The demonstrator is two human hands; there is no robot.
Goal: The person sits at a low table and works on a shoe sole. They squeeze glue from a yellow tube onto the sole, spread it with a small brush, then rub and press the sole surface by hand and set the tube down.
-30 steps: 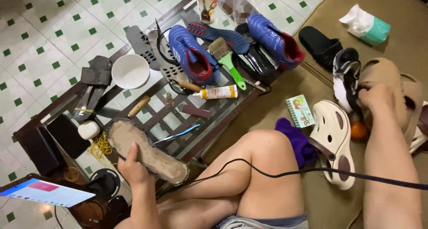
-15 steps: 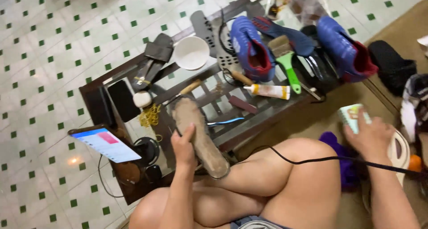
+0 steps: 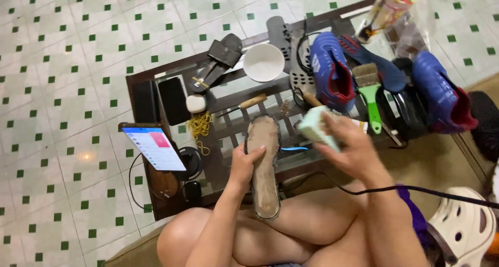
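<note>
Nearest, the left hand point(image 3: 243, 165) grips a worn insole point(image 3: 264, 165) by its edge, propped on the knee with its toe over the table point(image 3: 150, 79); at its 2 o'clock the right hand point(image 3: 349, 148) clutches a pale green block point(image 3: 315, 126); a hard stroke could twist the insole loose, or sweep the green brush point(image 3: 370, 93) and blue shoe point(image 3: 330, 69) at 1 o'clock off.
</note>
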